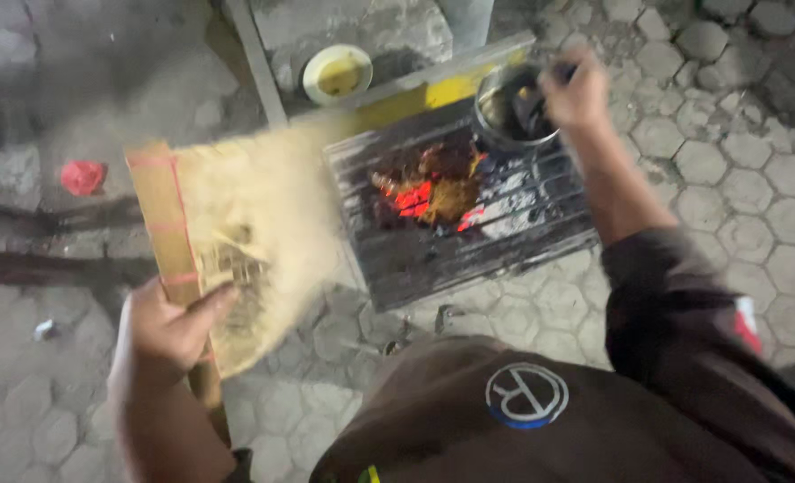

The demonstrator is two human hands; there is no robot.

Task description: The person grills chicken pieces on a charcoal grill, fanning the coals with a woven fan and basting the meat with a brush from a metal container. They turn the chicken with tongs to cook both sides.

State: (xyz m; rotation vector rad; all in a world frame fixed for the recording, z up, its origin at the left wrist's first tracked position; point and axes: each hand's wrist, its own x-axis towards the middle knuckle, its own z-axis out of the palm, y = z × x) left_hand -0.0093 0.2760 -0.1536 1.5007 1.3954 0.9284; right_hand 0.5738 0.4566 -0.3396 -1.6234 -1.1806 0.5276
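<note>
At lower left of the frame the left hand (167,329) is clamped around the handle end of a woven bamboo fan (236,241), thumb across its face; the fan's blade is smeared by motion and angled toward the charcoal grill (469,210) at centre, which suits driving air at the glowing embers (413,198). A piece of grilling meat (447,183) lies on the grate right over that red glow. At upper right the right hand (576,89) is closed on a dark utensil dipping into a metal pot (509,112) set on the grill's far corner, close to the heat. A yellow bowl (338,73) sits beyond the grill on a concrete ledge, well apart from both hands
</note>
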